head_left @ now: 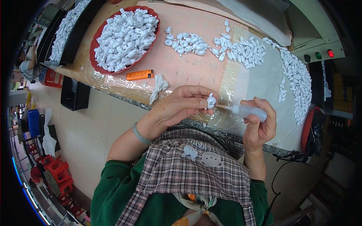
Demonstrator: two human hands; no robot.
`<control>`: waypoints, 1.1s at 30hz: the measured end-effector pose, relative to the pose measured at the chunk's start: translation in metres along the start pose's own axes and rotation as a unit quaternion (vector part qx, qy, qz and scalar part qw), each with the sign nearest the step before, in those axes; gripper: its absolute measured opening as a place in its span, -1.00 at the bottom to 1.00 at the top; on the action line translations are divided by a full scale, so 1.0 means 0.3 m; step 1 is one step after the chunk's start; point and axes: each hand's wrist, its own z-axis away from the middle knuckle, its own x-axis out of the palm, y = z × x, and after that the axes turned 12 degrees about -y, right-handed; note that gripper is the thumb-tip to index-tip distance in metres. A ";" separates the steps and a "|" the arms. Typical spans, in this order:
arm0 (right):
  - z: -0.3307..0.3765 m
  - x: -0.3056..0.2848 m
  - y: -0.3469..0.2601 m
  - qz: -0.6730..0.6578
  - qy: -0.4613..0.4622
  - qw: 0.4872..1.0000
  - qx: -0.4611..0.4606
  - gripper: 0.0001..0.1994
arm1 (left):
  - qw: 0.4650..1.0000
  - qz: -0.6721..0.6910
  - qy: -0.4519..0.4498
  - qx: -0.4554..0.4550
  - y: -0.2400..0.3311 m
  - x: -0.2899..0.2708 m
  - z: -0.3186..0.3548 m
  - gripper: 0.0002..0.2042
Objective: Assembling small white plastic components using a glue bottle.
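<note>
By the table's near edge (124, 100), hands (184, 103) (265, 126) clamp white figurine (211, 101) (left), bottle (250, 112) (right).

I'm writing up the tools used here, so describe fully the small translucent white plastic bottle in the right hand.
The small translucent white plastic bottle has a rounded cylindrical body and a thin tapered nozzle. Held nearly level in the right grip, it is above the clear-film-covered tabletop, nozzle pointing left. The nozzle ends at a glossy white rounded piece; whether they touch is unclear.
</note>
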 end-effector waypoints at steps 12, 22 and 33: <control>0.013 0.002 0.000 0.021 0.009 1.000 -0.017 -0.62 | 1.000 -0.010 -0.026 0.011 -0.016 -0.009 -0.001 -0.75; 0.019 0.005 -0.011 0.027 0.020 0.999 -0.032 -0.66 | 1.000 -0.021 -0.005 0.011 -0.007 -0.003 0.005 -0.79; 0.007 -0.004 -0.004 0.081 -0.013 0.995 -0.051 -0.64 | 0.999 -0.023 -0.014 0.021 -0.009 -0.007 0.005 -0.79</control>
